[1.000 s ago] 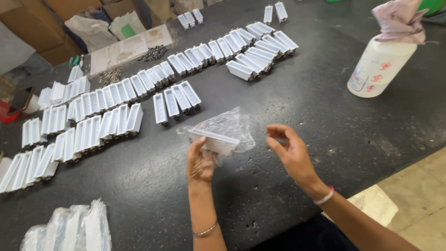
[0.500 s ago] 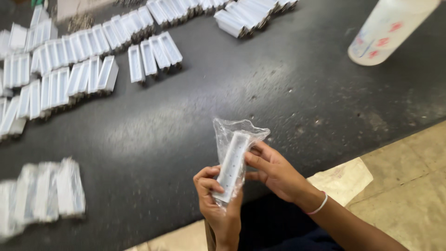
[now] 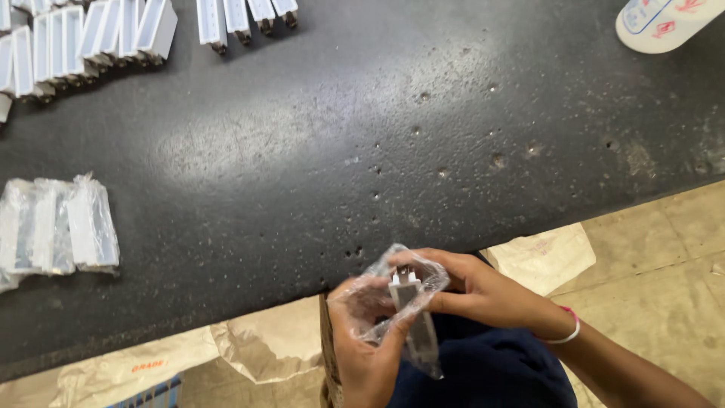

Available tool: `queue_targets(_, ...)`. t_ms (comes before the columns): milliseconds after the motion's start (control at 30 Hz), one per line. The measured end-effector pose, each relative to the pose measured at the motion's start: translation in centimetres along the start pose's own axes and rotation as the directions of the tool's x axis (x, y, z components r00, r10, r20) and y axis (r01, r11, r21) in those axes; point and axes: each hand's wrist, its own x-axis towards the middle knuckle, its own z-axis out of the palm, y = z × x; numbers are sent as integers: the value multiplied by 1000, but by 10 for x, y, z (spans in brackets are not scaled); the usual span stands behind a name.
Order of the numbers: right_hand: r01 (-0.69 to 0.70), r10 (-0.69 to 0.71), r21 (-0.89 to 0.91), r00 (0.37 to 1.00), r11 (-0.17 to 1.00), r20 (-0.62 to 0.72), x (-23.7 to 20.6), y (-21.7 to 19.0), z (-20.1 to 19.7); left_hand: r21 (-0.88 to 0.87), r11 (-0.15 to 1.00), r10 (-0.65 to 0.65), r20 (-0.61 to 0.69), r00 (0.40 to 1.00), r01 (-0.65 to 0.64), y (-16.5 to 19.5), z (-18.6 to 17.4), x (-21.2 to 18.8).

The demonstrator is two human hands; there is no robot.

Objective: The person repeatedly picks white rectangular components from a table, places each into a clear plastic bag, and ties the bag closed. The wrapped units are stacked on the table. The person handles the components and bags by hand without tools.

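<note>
Two bare hands at a workbench edge: the left hand (image 3: 366,340) and forearm carry no sleeve, ring or watch in view. The right hand (image 3: 483,291) is likewise uncovered, its arm bare past the wrist, where a thin bangle (image 3: 563,332), white with a pink stretch, circles just behind the grip. Below the hands, dark blue clothing (image 3: 491,374) covers the lap.

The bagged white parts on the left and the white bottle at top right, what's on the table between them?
In the head view, nothing: only bare dark, pitted table lies between the bagged parts and the white bottle.
</note>
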Motion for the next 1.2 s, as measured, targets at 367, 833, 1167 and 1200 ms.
queue_targets(367,114,-99,-225,992,968,78,-6,1,-2,494,864,-87,-40,995,96,46,-8,-10)
queue_targets(833,162,-142,-300,986,940,88,-11,-1,10,357,920,-163,-21,986,160,34,-19,-17)
queue_targets(1167,261,-156,-353,942,898,299,-28,-34,-6,307,950,-24,265,964,-61,33,-30,-21)
queue_targets(1200,281,-169,-355,934,892,315,-29,-36,-7,394,919,-68,239,968,-32,34,-31,-22)
